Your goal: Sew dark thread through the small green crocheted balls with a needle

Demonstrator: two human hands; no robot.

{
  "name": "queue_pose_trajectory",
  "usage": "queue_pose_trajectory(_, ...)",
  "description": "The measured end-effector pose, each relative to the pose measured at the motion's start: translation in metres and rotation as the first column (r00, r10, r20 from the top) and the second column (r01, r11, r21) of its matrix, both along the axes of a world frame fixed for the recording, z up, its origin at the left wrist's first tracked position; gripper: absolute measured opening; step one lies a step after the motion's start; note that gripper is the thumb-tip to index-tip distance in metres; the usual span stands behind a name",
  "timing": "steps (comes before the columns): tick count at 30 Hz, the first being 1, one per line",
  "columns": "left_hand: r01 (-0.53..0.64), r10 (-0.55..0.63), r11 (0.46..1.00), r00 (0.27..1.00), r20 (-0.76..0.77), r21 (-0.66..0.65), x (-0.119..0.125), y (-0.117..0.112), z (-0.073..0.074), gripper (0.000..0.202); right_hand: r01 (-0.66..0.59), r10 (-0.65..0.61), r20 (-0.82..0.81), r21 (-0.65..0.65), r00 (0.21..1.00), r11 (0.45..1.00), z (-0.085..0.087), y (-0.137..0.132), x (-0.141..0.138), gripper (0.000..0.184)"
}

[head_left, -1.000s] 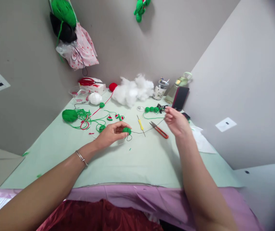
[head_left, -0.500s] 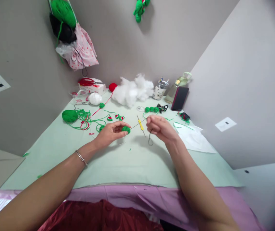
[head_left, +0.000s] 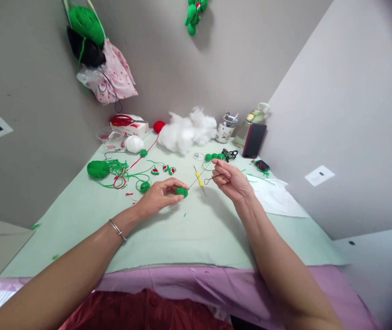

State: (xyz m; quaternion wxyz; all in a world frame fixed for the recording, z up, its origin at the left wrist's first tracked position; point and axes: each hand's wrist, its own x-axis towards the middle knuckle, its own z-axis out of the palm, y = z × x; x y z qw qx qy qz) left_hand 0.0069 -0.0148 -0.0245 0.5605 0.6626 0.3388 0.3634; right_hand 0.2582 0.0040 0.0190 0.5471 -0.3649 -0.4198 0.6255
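Though apart, left hand (head_left: 157,198) on ball (head_left: 181,191); right hand (head_left: 233,182) on thread (head_left: 211,178)

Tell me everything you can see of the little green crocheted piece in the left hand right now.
The small round green crocheted piece looks like knobbly yarn in a single colour, rounded like a little ball or cap. The left hand pinches it between thumb and fingertips, low over the pale green table cover. A thin dark strand runs from its right side up to the right hand, which pinches it. The piece's underside is hidden.
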Motion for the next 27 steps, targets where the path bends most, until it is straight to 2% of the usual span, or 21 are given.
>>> queue_pose_trajectory(2,-0.034,0.035,0.999,0.999,0.031,-0.02,-0.002,0.001,-0.001,0.031,-0.032,0.031,0.082,0.015,0.996,0.999,0.0,0.001,0.006,0.025)
queue_pose_trajectory(4,-0.066,0.072,0.995,0.994,0.08,-0.069,-0.003,0.002,-0.001,0.034,0.007,-0.024,0.25,0.068,0.968,0.998,0.0,0.001,0.013,0.032)
queue_pose_trajectory(7,-0.075,0.098,0.986,0.984,0.151,-0.151,-0.004,0.003,0.001,0.038,0.203,-0.312,0.48,0.265,0.82,0.943,-0.003,0.003,0.021,0.04)
queue_pose_trajectory(9,-0.075,0.107,0.981,0.978,0.177,-0.18,-0.005,0.004,0.003,0.041,0.273,-0.425,0.504,0.348,0.752,0.897,-0.005,0.004,0.023,0.041)
queue_pose_trajectory(11,-0.086,0.125,0.978,0.971,0.204,-0.189,-0.005,0.005,0.004,0.039,0.248,-0.366,0.46,0.297,0.809,0.922,-0.006,0.003,0.021,0.038)
queue_pose_trajectory(14,-0.096,0.138,0.98,0.958,0.25,-0.174,-0.006,0.007,0.004,0.035,0.084,-0.125,0.337,0.132,0.933,0.988,-0.006,-0.003,0.009,0.029)
queue_pose_trajectory(17,-0.104,0.142,0.982,0.955,0.26,-0.155,-0.007,0.009,0.002,0.039,-0.106,0.089,0.299,0.041,0.95,0.993,-0.005,-0.013,-0.01,0.029)
queue_pose_trajectory(19,-0.104,0.143,0.982,0.956,0.255,-0.16,-0.008,0.01,0.0,0.045,-0.176,0.157,0.316,0.033,0.936,0.984,-0.006,-0.019,-0.02,0.03)
queue_pose_trajectory(23,-0.081,0.123,0.981,0.962,0.245,-0.174,-0.008,0.012,-0.002,0.04,-0.194,0.154,0.359,0.081,0.921,0.978,-0.005,-0.028,-0.034,0.025)
queue_pose_trajectory(27,-0.084,0.115,0.988,0.959,0.258,-0.127,-0.008,0.011,0.001,0.034,-0.135,0.015,0.524,0.191,0.851,0.972,-0.005,-0.034,-0.042,0.023)
